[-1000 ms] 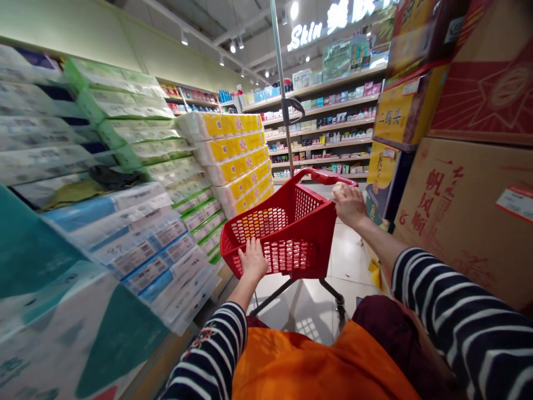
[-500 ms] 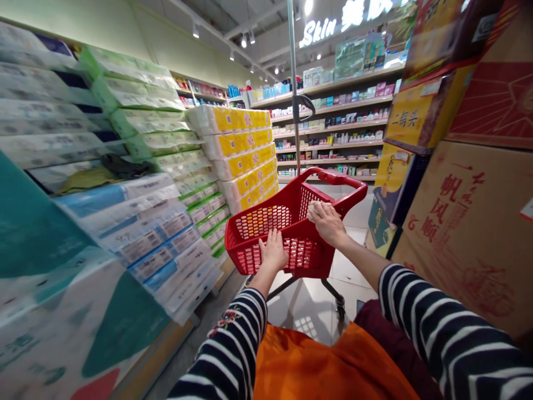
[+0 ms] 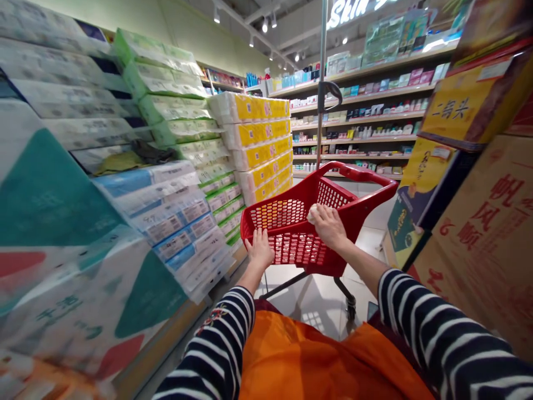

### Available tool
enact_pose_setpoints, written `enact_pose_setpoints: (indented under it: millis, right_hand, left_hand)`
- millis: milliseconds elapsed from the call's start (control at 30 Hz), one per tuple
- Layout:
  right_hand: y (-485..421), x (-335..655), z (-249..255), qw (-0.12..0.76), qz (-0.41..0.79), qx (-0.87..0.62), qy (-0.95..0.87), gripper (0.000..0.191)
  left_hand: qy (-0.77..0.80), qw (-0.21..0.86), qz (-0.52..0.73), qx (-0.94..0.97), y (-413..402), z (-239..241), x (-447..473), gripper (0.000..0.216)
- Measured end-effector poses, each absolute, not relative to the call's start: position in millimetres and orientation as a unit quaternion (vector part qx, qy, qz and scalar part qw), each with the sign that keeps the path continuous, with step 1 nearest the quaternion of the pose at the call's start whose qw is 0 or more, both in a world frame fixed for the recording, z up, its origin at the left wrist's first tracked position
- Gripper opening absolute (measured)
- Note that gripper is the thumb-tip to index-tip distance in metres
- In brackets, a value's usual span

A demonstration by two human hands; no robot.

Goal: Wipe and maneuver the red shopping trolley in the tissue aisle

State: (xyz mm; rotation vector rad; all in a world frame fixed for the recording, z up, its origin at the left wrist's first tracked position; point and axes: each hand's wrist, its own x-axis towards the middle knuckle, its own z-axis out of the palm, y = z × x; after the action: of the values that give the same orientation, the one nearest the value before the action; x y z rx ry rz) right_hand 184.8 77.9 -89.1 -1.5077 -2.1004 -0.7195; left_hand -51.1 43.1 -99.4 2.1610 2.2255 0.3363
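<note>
A red plastic shopping cart [image 3: 358,233] with perforated basket walls stands in front of me on dark metal legs. My left hand [image 3: 261,248] is at the near rim close to the cart's left end, fingers hooked over the edge and thumb apart. Farther right on the same rim, my right hand [image 3: 330,226] is closed over a crumpled white cloth [image 3: 312,213], pressing it to the red plastic. Most of the cloth is hidden under the fingers. The cart's handle [image 3: 366,175] rises to the right of my right hand.
Packs of tissue paper [image 3: 179,222] are stacked along the left, with yellow-and-white packs [image 3: 260,147] behind the cart. Cardboard boxes [image 3: 495,222] crowd the right side. A metal pole [image 3: 320,128] rises behind the basket, before stocked shelves [image 3: 358,119].
The view has turned left, so the cart appears farther right. Along the rim, my left hand has shifted toward the cart's left end. My right hand with the cloth has slid left, away from the handle.
</note>
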Motion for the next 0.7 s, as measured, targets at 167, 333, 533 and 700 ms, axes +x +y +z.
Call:
enact_pose_setpoints:
  millis: [167, 333, 533, 700]
  right_hand:
    - [84.3, 164.3, -95.4, 0.25, -0.25, -0.532, -0.77, 0.039]
    - [88.0, 85.3, -117.1, 0.264, -0.205, -0.423, -0.842, 0.036]
    - [91.7, 26.7, -128.4, 0.274, -0.161, -0.383, -0.867, 0.037]
    - [91.2, -8.3, -124.4, 0.251, -0.162, -0.329, -0.896, 0.031]
  left_hand:
    - [0.693, 0.01, 0.14, 0.707, 38.8, -107.5, -58.4, 0.073]
    - [0.736, 0.008, 0.156, 0.658, 37.3, -120.0, -81.8, 0.075]
    - [0.758, 0.05, 0.173, 0.626, 37.2, -133.5, -107.4, 0.076]
    - [0.754, 0.081, 0.21, 0.617, 36.4, -135.2, -114.8, 0.071]
